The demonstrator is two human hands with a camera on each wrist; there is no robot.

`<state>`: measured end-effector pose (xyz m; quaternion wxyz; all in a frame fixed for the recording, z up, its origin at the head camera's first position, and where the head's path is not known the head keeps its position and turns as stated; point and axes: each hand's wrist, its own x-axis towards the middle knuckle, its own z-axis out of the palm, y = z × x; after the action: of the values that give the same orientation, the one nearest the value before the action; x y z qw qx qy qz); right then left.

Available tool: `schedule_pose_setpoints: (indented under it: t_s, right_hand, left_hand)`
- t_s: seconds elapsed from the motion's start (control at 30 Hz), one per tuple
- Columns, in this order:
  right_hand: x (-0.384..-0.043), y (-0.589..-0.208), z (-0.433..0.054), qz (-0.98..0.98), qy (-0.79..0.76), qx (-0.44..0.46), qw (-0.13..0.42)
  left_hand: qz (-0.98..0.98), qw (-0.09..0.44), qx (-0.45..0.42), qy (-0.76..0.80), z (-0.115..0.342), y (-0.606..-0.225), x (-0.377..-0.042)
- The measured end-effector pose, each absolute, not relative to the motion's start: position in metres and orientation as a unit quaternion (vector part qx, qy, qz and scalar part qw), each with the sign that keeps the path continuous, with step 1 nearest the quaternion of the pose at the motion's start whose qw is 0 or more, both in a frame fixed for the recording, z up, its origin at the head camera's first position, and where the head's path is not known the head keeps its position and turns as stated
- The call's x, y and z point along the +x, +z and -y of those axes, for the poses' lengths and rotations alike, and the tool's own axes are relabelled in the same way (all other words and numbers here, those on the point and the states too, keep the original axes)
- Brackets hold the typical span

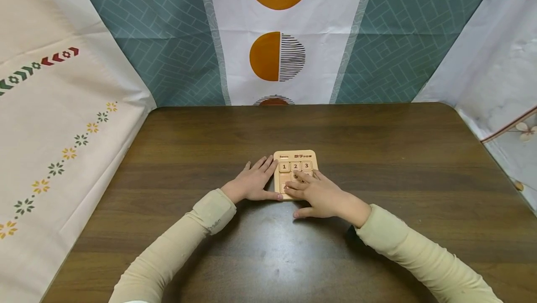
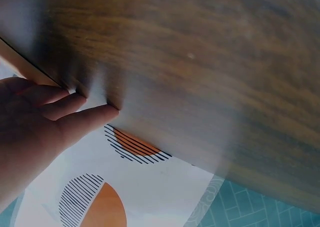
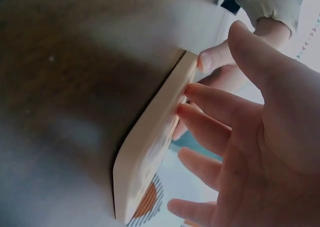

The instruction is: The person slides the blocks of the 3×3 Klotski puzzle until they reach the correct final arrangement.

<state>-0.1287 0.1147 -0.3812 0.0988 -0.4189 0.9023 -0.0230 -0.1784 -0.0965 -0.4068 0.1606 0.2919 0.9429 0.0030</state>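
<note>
A light wooden number puzzle board (image 1: 289, 156) lies flat on the table, with square numbered tiles in it. The top row shows tile 1 (image 1: 284, 167), tile 2 (image 1: 295, 166) and tile 3 (image 1: 306, 165); lower tiles are partly hidden under the right hand. My left hand (image 1: 253, 182) rests along the board's left side, fingers extended and thumb at its lower left corner. From the right, my right hand (image 1: 323, 196) reaches over the board. Its index and middle fingertips touch the lower tiles, fingers nearly straight, thumb apart in front of the board.
The brown wooden table (image 1: 377, 154) extends around the board on all sides. Behind it hangs a patterned cloth (image 1: 168, 60) in teal and white. A cream cloth (image 1: 63, 121) with flower motifs is at the left, and a white cloth (image 1: 499, 60) at the right.
</note>
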Motion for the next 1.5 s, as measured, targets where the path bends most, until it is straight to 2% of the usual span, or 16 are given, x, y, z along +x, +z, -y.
schedule_pose_setpoints:
  t_s: [0.33,0.77,1.23,1.5]
  right_hand:
    - [-0.139,-0.381,-0.129,-0.923,-0.029,-0.375,0.079]
    - [-0.144,-0.385,-0.108,-0.918,-0.026,-0.387,0.089]
    - [-0.119,-0.376,-0.124,-0.927,-0.018,-0.362,0.098]
    - [-0.132,-0.378,-0.124,-0.931,-0.007,-0.352,0.091]
  left_hand:
    - [-0.943,0.165,0.288,0.003,0.097,-0.407,-0.178]
    - [-0.942,0.158,0.295,0.007,0.097,-0.406,-0.178]
    - [-0.943,0.163,0.291,0.002,0.097,-0.407,-0.178]
    - [-0.942,0.164,0.292,0.006,0.097,-0.407,-0.178]
